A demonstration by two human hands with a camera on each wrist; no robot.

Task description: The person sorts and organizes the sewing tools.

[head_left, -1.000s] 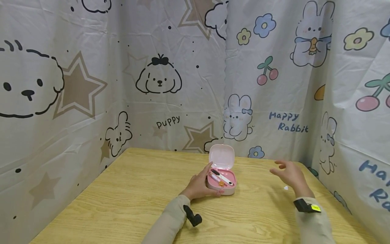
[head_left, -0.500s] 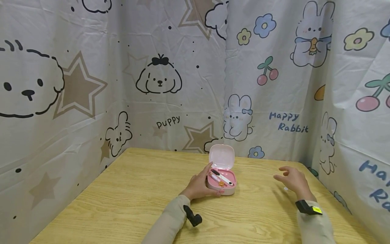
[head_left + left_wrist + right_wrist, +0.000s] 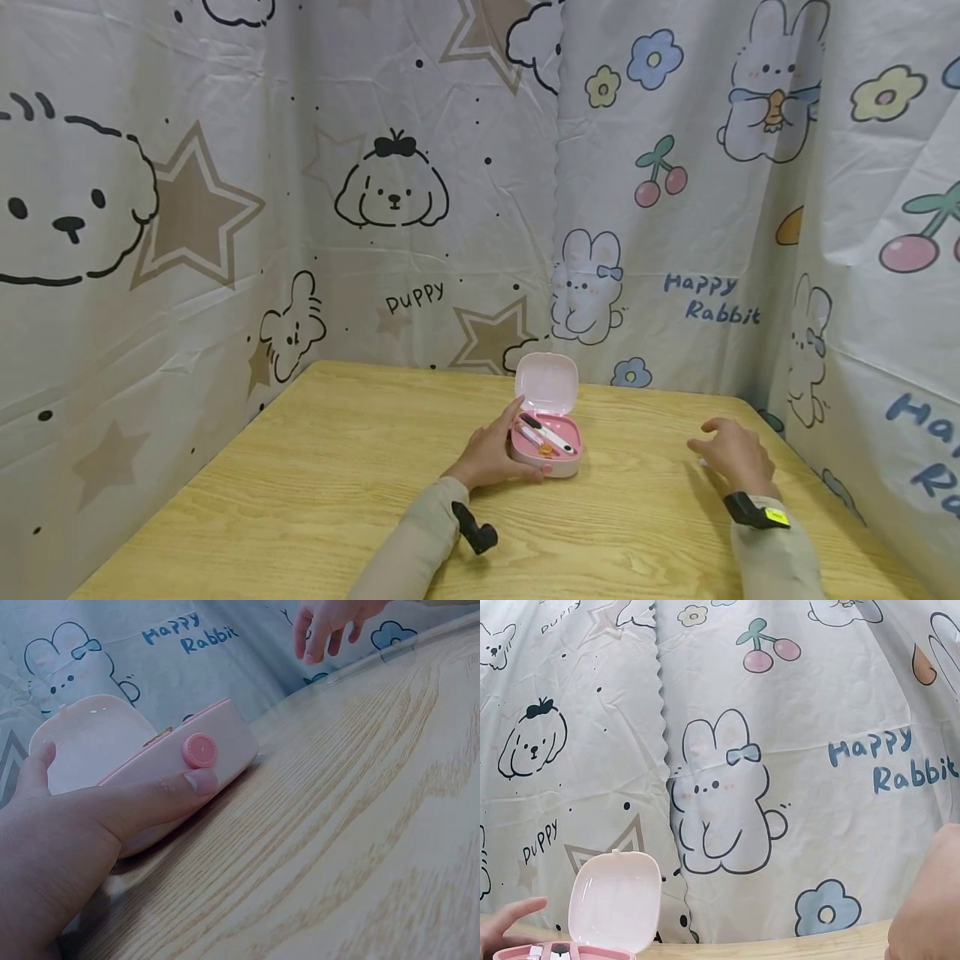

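Note:
A small pink box (image 3: 546,468) stands on the table with its lid (image 3: 547,383) raised. In the box lie a white stick-like item with a dark end (image 3: 547,435) and a small orange piece (image 3: 546,450). My left hand (image 3: 487,454) grips the box from the left. Its thumb (image 3: 161,796) lies along the front wall beside a round pink button (image 3: 200,751). Off to the right, my right hand (image 3: 737,457) hovers with loosely bent fingers just over a small white piece (image 3: 702,461), which it partly hides. The right wrist view catches only part of that hand (image 3: 930,907).
The wooden table (image 3: 360,442) reaches back to a patterned curtain (image 3: 420,250), which encloses it at the back and both sides. Black cameras are strapped to both wrists, the left one (image 3: 474,529) and the right one (image 3: 753,510).
My right hand has moved lower, nearer me and slightly right, toward the small white piece, now partly covering it. My left hand and the box have stayed in place.

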